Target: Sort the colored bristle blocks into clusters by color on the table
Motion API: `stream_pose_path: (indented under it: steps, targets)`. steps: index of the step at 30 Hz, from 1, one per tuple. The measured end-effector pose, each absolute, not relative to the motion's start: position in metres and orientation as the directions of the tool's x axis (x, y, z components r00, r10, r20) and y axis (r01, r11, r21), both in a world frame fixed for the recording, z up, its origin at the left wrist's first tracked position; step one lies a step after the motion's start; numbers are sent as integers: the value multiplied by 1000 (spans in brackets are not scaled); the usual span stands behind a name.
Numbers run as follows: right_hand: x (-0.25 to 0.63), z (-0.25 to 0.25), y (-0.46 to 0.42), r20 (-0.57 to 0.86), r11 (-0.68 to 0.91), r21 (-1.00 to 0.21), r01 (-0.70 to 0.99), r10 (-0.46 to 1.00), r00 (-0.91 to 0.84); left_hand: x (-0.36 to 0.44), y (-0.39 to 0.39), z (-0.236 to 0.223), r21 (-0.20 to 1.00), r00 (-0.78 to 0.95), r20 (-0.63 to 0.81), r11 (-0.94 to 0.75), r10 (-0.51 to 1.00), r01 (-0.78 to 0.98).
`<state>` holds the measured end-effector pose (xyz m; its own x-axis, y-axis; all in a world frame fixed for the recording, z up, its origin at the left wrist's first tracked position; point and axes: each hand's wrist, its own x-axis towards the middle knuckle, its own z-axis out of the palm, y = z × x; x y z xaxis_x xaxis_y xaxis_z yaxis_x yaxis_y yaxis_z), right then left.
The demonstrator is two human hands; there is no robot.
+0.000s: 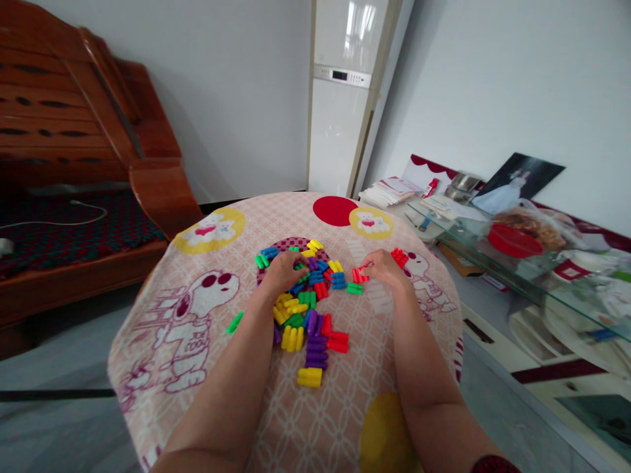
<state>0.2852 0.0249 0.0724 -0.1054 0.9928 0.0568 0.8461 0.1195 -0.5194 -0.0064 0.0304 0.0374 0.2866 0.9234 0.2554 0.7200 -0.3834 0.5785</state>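
Far left: reddish-brown carved wooden bench, dark red-and-green patterned cushion on the seat, thin white cable lying across it. Middle: round surface, covered by a pink cloth with white lattice and cartoon dogs. Near its left part, one bright green plastic piece lies apart from the rest, beside the left forearm.

Left hand: palm down over the upper left of the pile, fingers curled, narrow; can't tell if it grips a piece. Pile of small plastic building pieces, mixed green, blue, yellow, red, purple, in the middle of the surface. At its near end, purple ribbed pieces in a row, red pieces to their right, yellow ribbed piece nearest the camera. Tall white air conditioner stands behind the surface.

Right of the pile: red ribbed plastic piece, small green ribbed piece just below it. Right hand: fingertips close together at the red ribbed plastic piece, narrow; can't tell how firm the grip is. Small red plastic cluster just beyond that hand. Far right: stacked papers, glass shelf carrying a round red plastic bowl.
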Motion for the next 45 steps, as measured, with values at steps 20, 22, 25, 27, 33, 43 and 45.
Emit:
stream_pose_path:
  steps: [20, 22, 25, 27, 33, 43, 45]
  targets:
    - [353, 73, 91, -7, -108, -702, 704, 989, 145, -5, 29, 40, 574, 275, 262, -378, 925, 726]
    - [352, 74, 88, -62, -148, -649, 746, 988, 143, -5, 29, 40, 576, 275, 261, -378, 925, 725]
    - [349, 80, 80, 38, -109, -543, 832, 987, 154, -5, 28, 40, 579, 274, 258, -375, 927, 724]
    - [342, 85, 73, 216, -21, -449, 893, 968, 131, -5, 28, 40, 581, 269, 255, -369, 929, 725]
    - [278, 87, 32, 327, 318, -410, 855, 926, -187, -5, 29, 39, 582, 263, 259, -368, 929, 725]
    - [202, 53, -4, 152, 367, -86, 926, 923, -352, -4, 29, 42, 579, 269, 251, -367, 930, 728]
    - [201, 50, -3, 147, 372, -43, 927, 920, -362, -4, 29, 40, 575, 265, 254, -366, 930, 732]
